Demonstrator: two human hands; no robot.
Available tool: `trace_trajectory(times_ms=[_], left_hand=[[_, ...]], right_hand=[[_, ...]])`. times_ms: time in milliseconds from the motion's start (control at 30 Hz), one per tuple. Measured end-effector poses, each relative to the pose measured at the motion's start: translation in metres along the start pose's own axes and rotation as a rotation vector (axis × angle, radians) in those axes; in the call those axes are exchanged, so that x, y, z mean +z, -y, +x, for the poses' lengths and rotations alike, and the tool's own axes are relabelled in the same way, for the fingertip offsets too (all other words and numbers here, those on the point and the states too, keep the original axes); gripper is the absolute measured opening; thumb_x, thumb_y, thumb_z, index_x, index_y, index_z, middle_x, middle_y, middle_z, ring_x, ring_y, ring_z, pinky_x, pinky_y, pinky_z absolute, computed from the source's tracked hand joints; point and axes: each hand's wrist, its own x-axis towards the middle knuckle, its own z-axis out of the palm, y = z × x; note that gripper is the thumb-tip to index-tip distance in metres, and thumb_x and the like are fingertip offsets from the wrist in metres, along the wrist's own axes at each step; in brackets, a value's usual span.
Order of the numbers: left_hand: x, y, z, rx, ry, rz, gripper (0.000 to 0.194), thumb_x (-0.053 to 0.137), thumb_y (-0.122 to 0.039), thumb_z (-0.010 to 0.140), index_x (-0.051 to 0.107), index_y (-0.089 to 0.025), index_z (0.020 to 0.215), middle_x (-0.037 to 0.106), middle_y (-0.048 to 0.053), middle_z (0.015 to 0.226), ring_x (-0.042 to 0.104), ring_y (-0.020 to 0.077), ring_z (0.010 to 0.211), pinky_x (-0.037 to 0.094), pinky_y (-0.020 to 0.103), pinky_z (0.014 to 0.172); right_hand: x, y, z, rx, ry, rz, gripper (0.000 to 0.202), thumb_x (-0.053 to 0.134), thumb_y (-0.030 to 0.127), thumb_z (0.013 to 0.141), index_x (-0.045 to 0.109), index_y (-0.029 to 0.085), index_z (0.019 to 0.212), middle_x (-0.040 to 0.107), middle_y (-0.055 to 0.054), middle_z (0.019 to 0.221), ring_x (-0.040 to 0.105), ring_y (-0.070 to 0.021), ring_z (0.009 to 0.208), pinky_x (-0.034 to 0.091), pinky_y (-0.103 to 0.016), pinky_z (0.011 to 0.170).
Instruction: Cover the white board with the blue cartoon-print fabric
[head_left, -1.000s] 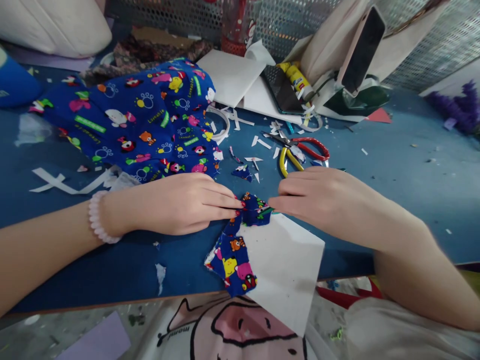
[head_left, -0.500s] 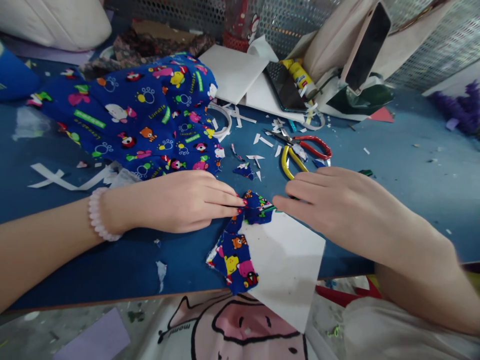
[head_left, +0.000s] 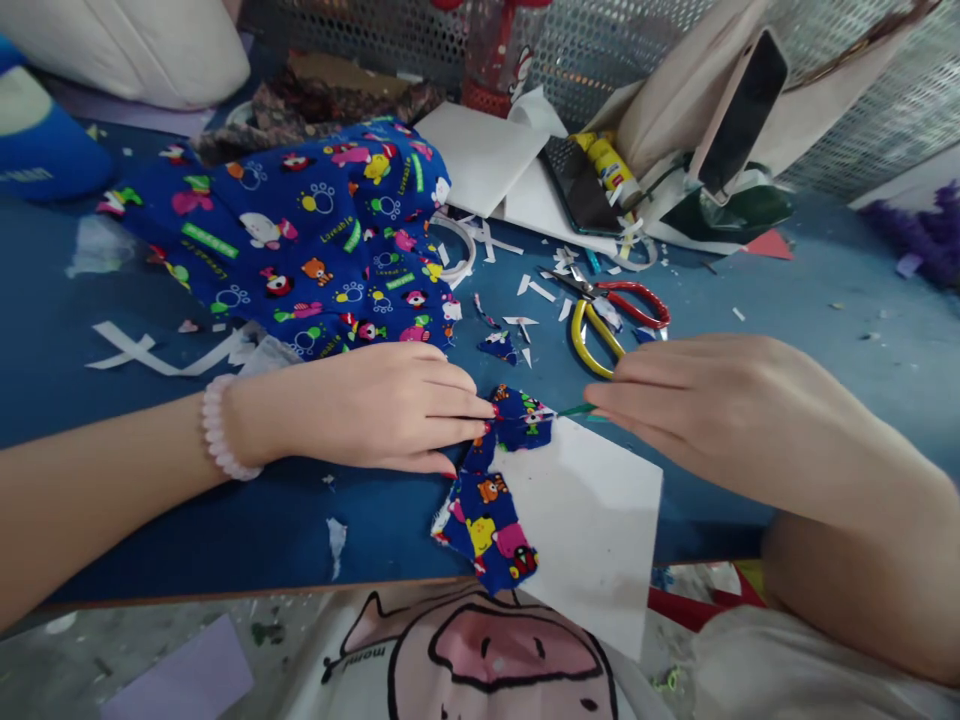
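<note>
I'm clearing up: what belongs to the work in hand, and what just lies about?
Apparently in use:
small blue cartoon-print fabric
angular white sheet
thin green strip in the right hand

Seemingly lying about:
pink-edged black phone
purple fuzzy bundle
loose white paper strips

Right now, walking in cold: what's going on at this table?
A person is working with both bare hands at a blue table. The left hand has its fingertips on a strip of patterned cloth, which lies along one side of a white card. The right hand has a thin green stick in its grip, tip at the cloth's edge. The card overhangs the table's near edge. Scissors lie just beyond the right hand, unheld.
</note>
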Motion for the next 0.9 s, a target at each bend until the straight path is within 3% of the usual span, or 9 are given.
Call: trace_trajectory(times_ms=[233,367,667,900], left_hand=[[-0.001,-0.005,0.002,0.015,-0.059,0.106,0.034,0.049,-0.038,0.1,0.071,-0.014,0.11,0.075,0.009,0.108,0.068,0.0202,0.092,0.051,0.033,0.08],[0.0,-0.005,0.001,0.011,-0.059,0.095,0.032,0.052,-0.039,0.099,0.072,-0.017,0.11,0.074,0.007,0.112,0.067,0.0196,0.094,0.051,0.033,0.08],[-0.001,-0.005,0.002,0.018,-0.08,0.089,0.033,0.051,-0.036,0.1,0.071,-0.012,0.108,0.075,0.008,0.107,0.067,0.0191,0.09,0.05,0.032,0.078],[0.001,-0.005,0.002,0.028,-0.086,0.095,0.034,0.049,-0.036,0.1,0.071,-0.012,0.109,0.075,0.008,0.108,0.067,0.0194,0.092,0.052,0.032,0.077]], right_hand=[[0.002,0.015,0.003,-0.027,0.034,-0.041,0.023,0.049,0.004,0.089,0.065,0.017,0.08,0.052,-0.002,0.068,0.049,-0.0187,0.061,0.03,-0.033,0.055],[0.002,0.017,0.003,-0.024,0.04,-0.06,0.023,0.05,0.002,0.088,0.065,0.017,0.078,0.053,-0.002,0.068,0.048,-0.0187,0.061,0.03,-0.033,0.056],[0.002,0.021,0.007,-0.062,-0.023,-0.08,0.026,0.046,0.003,0.089,0.065,0.017,0.077,0.051,-0.002,0.065,0.048,-0.019,0.061,0.029,-0.032,0.056],[0.0,0.02,0.003,-0.042,0.038,-0.052,0.019,0.056,0.001,0.08,0.066,0.017,0.076,0.053,-0.002,0.065,0.05,-0.0198,0.061,0.031,-0.033,0.054]])
